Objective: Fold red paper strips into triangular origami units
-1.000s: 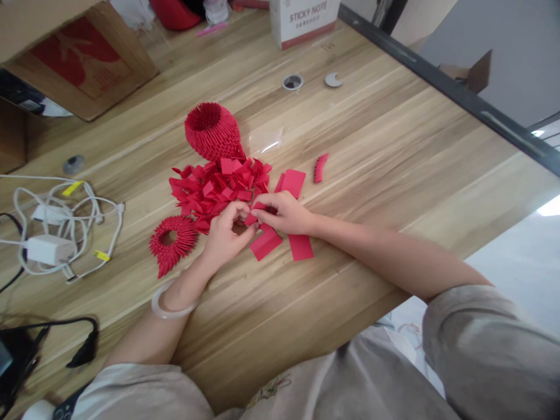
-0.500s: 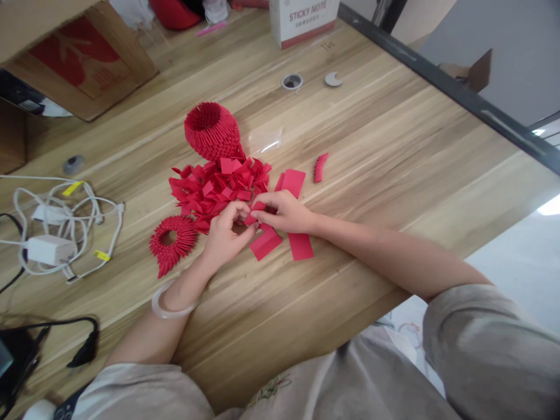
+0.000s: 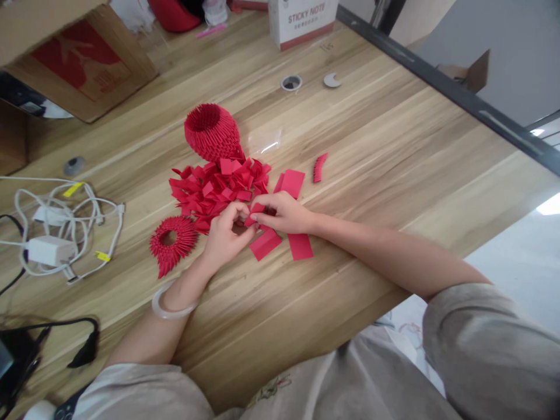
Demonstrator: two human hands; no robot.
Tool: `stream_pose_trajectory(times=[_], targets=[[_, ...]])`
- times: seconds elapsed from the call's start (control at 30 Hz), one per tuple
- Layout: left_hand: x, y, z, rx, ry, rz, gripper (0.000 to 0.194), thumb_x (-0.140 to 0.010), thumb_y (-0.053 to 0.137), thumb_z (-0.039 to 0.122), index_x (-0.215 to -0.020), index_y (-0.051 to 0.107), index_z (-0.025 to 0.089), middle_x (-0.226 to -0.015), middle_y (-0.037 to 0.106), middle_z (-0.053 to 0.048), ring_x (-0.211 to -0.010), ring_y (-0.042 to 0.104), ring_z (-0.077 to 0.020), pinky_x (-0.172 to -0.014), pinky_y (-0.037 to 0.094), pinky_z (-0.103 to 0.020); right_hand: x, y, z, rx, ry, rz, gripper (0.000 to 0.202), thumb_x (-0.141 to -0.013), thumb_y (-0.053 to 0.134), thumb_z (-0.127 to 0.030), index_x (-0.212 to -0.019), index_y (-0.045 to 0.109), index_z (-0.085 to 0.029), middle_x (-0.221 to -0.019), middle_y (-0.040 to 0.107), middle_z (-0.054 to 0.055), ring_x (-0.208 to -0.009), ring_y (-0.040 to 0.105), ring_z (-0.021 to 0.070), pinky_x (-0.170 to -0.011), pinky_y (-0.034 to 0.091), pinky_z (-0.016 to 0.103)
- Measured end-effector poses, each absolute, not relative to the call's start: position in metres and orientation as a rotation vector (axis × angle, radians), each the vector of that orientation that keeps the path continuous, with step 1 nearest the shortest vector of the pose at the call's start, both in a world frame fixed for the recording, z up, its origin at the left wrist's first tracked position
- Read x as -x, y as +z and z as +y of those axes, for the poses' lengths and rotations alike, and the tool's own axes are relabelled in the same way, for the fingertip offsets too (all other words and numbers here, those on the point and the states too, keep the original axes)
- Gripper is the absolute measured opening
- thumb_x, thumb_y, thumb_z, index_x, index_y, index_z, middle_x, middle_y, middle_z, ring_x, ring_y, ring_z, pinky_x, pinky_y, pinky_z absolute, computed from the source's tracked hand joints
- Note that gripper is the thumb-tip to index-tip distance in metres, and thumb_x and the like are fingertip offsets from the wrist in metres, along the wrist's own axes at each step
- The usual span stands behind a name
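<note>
A small piece of red paper is pinched between the fingertips of my left hand and my right hand. Both hands are closed on it, and the fingers partly cover it. Flat red paper strips lie beneath and around my right hand. Just beyond my left hand is a pile of folded red paper pieces. A round red ring of interlocked folded paper lies to the left of that hand. Behind the pile a hollow red folded-paper vessel leans on its side.
A short curved row of red paper pieces lies to the right. Tangled white cables with chargers spread at the left. A cardboard box and a sticky note box stand at the back. Clear plastic lies beside the vessel.
Both hands stay in almost the same place, still holding the red paper, with only a slight shift of the right fingers. The camera view has moved very little.
</note>
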State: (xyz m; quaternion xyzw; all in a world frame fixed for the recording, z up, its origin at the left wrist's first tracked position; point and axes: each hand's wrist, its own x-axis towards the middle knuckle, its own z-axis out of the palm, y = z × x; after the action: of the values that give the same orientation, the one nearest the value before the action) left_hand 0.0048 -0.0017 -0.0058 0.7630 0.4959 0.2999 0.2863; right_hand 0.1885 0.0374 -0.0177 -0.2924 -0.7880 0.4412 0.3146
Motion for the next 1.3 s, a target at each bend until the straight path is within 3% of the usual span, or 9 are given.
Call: stream_pose_trajectory(times=[1.3], targets=[[-0.0039, -0.0072, -0.0010, -2.028, 0.765, 1.337, 0.021, -0.077, 0.064, 0.024, -0.088, 0.047, 0.020, -0.069, 0.056, 0.004, -0.060, 0.051, -0.0082, -0.058, 0.040, -0.019, -0.1854, -0.0210, 0.0351, 0.768, 1.105, -2.048, 0.015, -0.084, 0.051, -0.022, -0.073, 0.053, -0.013, -0.059, 0.049, -0.004, -0.055, 0.041, 0.0061, -0.058, 0.032, 0.019]])
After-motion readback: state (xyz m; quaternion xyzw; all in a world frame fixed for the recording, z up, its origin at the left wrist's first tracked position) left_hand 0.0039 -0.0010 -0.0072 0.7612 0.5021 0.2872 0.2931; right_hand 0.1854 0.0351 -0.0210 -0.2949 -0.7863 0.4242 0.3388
